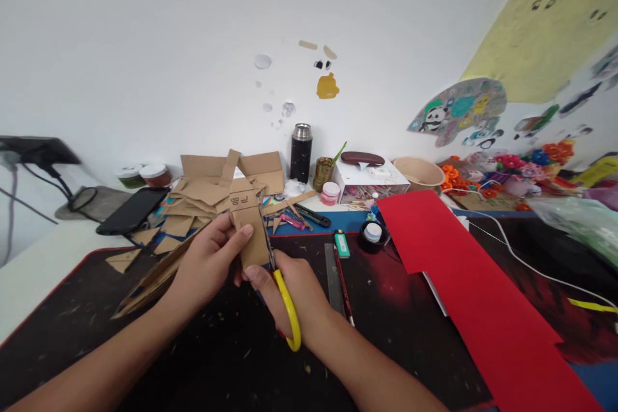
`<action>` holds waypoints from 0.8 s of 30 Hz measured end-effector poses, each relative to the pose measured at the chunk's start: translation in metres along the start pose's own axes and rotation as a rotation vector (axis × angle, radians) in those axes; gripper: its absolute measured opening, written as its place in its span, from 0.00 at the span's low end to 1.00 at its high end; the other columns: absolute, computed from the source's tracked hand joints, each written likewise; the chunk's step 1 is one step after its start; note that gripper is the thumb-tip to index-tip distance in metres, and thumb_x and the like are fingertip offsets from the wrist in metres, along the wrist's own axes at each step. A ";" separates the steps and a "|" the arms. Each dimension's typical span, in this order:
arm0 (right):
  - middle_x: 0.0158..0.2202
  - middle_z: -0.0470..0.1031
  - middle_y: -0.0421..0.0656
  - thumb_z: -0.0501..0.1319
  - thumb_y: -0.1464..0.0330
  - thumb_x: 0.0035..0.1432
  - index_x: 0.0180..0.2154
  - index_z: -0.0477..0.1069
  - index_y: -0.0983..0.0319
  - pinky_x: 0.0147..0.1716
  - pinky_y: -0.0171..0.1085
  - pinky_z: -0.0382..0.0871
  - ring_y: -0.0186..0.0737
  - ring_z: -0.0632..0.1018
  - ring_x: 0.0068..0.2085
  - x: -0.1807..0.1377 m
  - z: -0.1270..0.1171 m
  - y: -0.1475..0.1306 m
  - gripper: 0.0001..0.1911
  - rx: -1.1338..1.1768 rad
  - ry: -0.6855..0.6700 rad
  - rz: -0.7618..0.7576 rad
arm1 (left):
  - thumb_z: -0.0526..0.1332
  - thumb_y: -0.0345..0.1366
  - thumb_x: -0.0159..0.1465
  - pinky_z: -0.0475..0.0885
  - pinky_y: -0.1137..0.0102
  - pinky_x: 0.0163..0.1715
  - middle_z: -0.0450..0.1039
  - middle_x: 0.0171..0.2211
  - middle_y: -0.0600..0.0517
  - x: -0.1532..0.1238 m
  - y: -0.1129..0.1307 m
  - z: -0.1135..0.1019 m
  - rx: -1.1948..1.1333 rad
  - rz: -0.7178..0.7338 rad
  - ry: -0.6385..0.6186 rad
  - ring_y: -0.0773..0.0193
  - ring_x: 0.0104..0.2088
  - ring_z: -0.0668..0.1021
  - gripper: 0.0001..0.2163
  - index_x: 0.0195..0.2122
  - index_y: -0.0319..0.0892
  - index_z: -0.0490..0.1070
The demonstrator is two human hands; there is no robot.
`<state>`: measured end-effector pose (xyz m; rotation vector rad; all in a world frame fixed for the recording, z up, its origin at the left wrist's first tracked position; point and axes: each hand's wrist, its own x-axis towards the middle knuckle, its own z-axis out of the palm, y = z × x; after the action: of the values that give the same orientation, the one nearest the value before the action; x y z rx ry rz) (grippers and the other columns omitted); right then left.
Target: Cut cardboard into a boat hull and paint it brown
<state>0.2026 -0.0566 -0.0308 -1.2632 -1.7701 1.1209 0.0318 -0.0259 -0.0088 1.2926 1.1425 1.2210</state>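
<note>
My left hand (212,254) pinches a brown piece of cardboard (254,241) that has dark printed characters and a pointed top end. In my right hand (297,283) is a pair of scissors with yellow handles (288,309). The scissor blades point away from me and lie along the right edge of the cardboard; I cannot tell how far apart they are. Beneath my left hand a longer folded cardboard strip (149,283) slants across the dark mat (212,360).
Cardboard scraps (205,193) pile up at the back left, beside a phone (132,211). A black thermos (301,154) stands by the wall. Right of my hands lie a ruler (333,277), a pencil (344,283), a teal lighter (342,244) and large red sheets (463,296).
</note>
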 end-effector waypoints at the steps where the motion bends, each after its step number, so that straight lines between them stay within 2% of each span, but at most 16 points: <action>1: 0.35 0.85 0.46 0.63 0.50 0.72 0.40 0.78 0.61 0.31 0.35 0.70 0.42 0.82 0.32 0.000 0.000 -0.001 0.21 0.003 0.001 -0.003 | 0.72 0.50 0.64 0.69 0.75 0.09 0.73 0.23 0.60 0.000 0.000 0.000 -0.004 0.000 -0.003 0.68 0.14 0.72 0.17 0.42 0.44 0.71; 13: 0.36 0.85 0.46 0.62 0.48 0.71 0.39 0.78 0.61 0.34 0.36 0.72 0.44 0.83 0.35 0.001 0.004 0.002 0.23 0.095 0.017 -0.017 | 0.73 0.49 0.63 0.69 0.76 0.09 0.73 0.21 0.60 0.000 -0.001 -0.001 -0.020 -0.010 -0.004 0.69 0.14 0.72 0.17 0.37 0.45 0.69; 16: 0.32 0.82 0.44 0.60 0.45 0.71 0.39 0.78 0.60 0.29 0.34 0.70 0.41 0.81 0.31 0.001 0.004 0.004 0.26 0.180 0.003 0.004 | 0.72 0.49 0.65 0.69 0.76 0.09 0.73 0.22 0.59 0.002 0.000 -0.001 -0.038 0.003 -0.008 0.69 0.14 0.72 0.16 0.38 0.44 0.71; 20: 0.20 0.70 0.36 0.57 0.36 0.68 0.37 0.73 0.59 0.18 0.31 0.63 0.35 0.72 0.18 0.001 0.006 0.008 0.33 0.356 -0.069 0.091 | 0.71 0.50 0.66 0.68 0.76 0.09 0.75 0.24 0.58 0.002 0.000 -0.002 -0.071 0.017 0.012 0.70 0.14 0.72 0.15 0.39 0.44 0.74; 24: 0.17 0.65 0.31 0.56 0.31 0.64 0.36 0.67 0.59 0.12 0.28 0.59 0.31 0.66 0.13 0.002 0.008 0.010 0.36 0.526 -0.070 0.140 | 0.71 0.50 0.66 0.68 0.77 0.10 0.73 0.23 0.58 0.003 0.002 -0.002 -0.096 0.034 0.034 0.70 0.14 0.72 0.15 0.37 0.44 0.73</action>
<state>0.1980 -0.0553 -0.0430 -1.0393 -1.3175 1.5977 0.0297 -0.0234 -0.0071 1.2274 1.0763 1.3113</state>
